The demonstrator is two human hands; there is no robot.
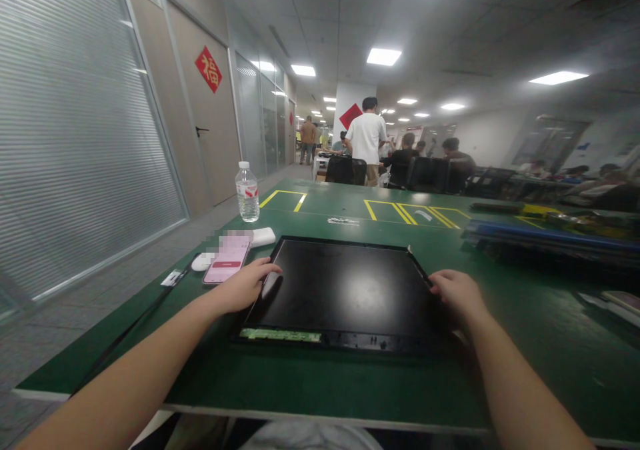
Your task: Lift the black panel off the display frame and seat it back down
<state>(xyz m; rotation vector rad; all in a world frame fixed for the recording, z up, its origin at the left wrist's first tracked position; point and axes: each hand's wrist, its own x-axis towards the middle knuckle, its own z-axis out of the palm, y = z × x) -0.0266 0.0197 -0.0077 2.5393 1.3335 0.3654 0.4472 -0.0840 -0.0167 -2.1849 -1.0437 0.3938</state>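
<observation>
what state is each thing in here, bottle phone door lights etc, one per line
black panel: screen side up, dark
left hand: gripping the panel's left edge
right hand: gripping the panel's right edge
phone: face up, screen lit
bottle: upright, capped
door: shut
ceiling light: on

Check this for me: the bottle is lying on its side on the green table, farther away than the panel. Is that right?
Not quite: the head view shows the bottle standing upright, not lying on its side. It is on the green table, farther away than the panel.
</observation>
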